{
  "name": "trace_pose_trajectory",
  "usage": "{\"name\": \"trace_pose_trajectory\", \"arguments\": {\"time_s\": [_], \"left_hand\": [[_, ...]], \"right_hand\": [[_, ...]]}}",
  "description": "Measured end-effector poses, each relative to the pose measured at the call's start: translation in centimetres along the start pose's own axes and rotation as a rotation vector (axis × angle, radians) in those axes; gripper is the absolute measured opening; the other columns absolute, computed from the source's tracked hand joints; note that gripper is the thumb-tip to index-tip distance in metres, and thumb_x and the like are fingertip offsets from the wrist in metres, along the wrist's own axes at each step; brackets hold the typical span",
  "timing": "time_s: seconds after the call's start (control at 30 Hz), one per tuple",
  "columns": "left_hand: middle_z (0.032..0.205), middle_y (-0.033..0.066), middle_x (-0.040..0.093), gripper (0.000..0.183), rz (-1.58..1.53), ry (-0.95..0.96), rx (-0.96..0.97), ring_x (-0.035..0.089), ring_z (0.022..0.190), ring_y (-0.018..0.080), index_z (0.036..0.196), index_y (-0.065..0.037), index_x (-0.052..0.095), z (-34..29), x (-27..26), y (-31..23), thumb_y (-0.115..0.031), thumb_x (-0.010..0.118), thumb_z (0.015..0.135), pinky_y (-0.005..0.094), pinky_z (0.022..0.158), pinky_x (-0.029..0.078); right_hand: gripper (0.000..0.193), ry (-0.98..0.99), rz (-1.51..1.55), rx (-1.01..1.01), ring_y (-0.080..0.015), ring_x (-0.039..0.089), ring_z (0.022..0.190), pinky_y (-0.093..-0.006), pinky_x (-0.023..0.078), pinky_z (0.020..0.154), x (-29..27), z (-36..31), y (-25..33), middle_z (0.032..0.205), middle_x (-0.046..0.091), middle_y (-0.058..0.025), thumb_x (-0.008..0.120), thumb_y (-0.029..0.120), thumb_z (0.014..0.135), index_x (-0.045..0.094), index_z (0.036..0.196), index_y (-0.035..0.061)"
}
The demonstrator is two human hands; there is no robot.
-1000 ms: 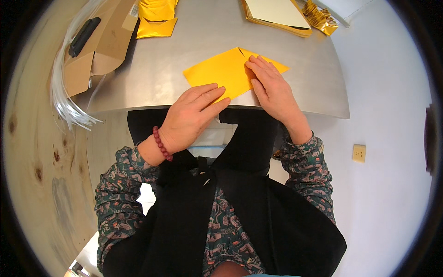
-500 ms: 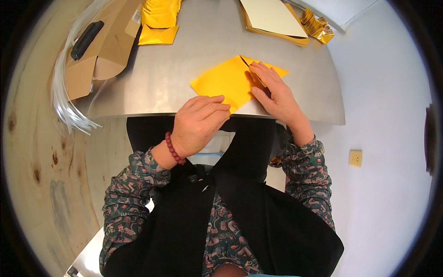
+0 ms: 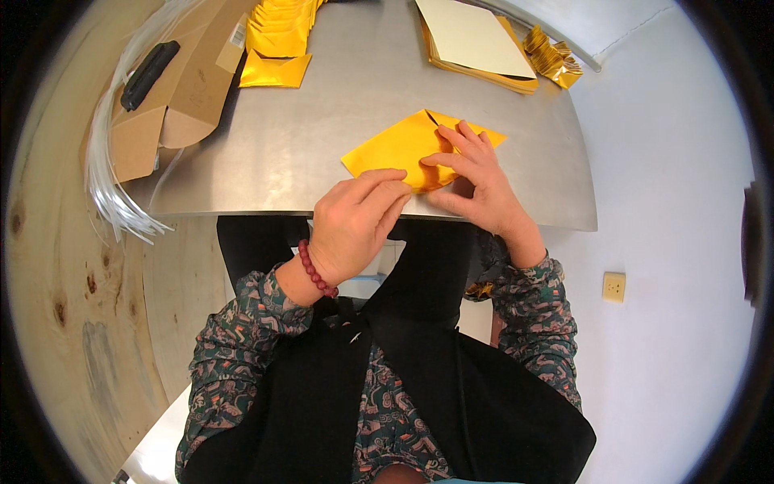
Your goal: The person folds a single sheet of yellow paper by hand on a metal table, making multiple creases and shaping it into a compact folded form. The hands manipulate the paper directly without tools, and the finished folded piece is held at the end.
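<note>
A sheet of shiny gold paper, partly folded, lies near the front edge of the metal table. My left hand, wearing a dark red bead bracelet, has its fingers pressed together on the paper's near corner; the thumb is mostly hidden. On the paper's right side, my right hand rests with bent, spread fingers. Its thumb reaches toward the near edge, and its fingertips touch the folded part. A dark slit shows at the paper's far corner, where two layers part.
Folded gold paper pieces overlap at the far left. Beside them stands an open cardboard box with a black object and clear plastic strips. At the far right are a stack of sheets and a bundle of folded gold pieces.
The near corner of the gold paper has been lifted and folded upward. My right hand has shifted nearer, its fingers now bent and spread; my left hand has moved slightly right.
</note>
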State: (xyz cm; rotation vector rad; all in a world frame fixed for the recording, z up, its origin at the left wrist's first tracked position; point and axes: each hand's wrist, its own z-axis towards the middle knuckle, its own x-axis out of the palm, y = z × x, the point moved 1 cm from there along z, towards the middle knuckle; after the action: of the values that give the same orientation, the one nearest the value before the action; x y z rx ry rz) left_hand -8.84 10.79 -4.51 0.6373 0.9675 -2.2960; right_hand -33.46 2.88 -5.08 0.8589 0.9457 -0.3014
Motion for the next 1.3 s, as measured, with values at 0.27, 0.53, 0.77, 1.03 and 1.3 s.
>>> {"name": "trace_pose_trajectory", "arguments": {"time_s": [0.27,0.53,0.77,1.03,1.3], "left_hand": [[0.112,0.011,0.077,0.032,0.067,-0.014,-0.019,0.074,0.102,0.0321,0.124,-0.009,0.074,1.4,-1.7,0.9,-0.017,0.081,0.094,0.042,0.089,0.057],[0.114,0.0094,0.078,0.041,0.18,0.212,-0.04,0.067,0.116,0.0309,0.133,-0.008,0.072,0.3,-4.5,3.1,-0.011,0.081,0.092,0.0426,0.101,0.05],[0.12,0.0079,0.075,0.047,0.139,0.219,-0.017,0.064,0.119,0.0301,0.139,-0.012,0.071,0.1,-4.9,3.1,-0.011,0.08,0.092,0.0429,0.105,0.048],[0.133,0.0046,0.068,0.05,0.187,0.268,-0.004,0.06,0.123,0.0289,0.14,-0.016,0.072,-0.1,-4.9,3.2,-0.014,0.08,0.091,0.0433,0.108,0.046],[0.133,0.0096,0.064,0.055,0.168,0.297,-0.072,0.059,0.122,0.0307,0.142,-0.016,0.072,0.2,-5.0,2.9,-0.016,0.083,0.088,0.0447,0.107,0.046]], "right_hand": [[0.014,0.001,0.143,0.1,-0.045,0.033,0.162,-0.0632,0.008,0.133,0.3,0.3,-0.4,0.157,0.064,-0.0091,0.08,0.025,0.098,0.079,0.106,0.014],[0.013,0.013,0.206,0.124,-0.0431,0.034,0.162,-0.0627,0.009,0.133,0.2,0.5,-0.4,0.154,0.066,-0.008,0.077,0.024,0.101,0.078,0.103,0.0112],[0.013,-0.074,0.238,0.191,-0.0419,0.043,0.154,-0.0595,0.019,0.131,0.7,1.0,0.1,0.143,0.071,-0.0108,0.076,0.021,0.097,0.075,0.095,0.0078],[0.015,-0.128,0.224,0.265,-0.0423,0.045,0.154,-0.0581,0.022,0.13,1.1,1.0,0.7,0.14,0.073,-0.0105,0.077,0.018,0.095,0.072,0.089,0.0049],[0.013,-0.148,0.224,0.305,-0.042,0.046,0.154,-0.0544,0.03,0.127,0.8,1.0,1.6,0.14,0.074,-0.0102,0.079,0.012,0.091,0.071,0.087,0.004]]}}
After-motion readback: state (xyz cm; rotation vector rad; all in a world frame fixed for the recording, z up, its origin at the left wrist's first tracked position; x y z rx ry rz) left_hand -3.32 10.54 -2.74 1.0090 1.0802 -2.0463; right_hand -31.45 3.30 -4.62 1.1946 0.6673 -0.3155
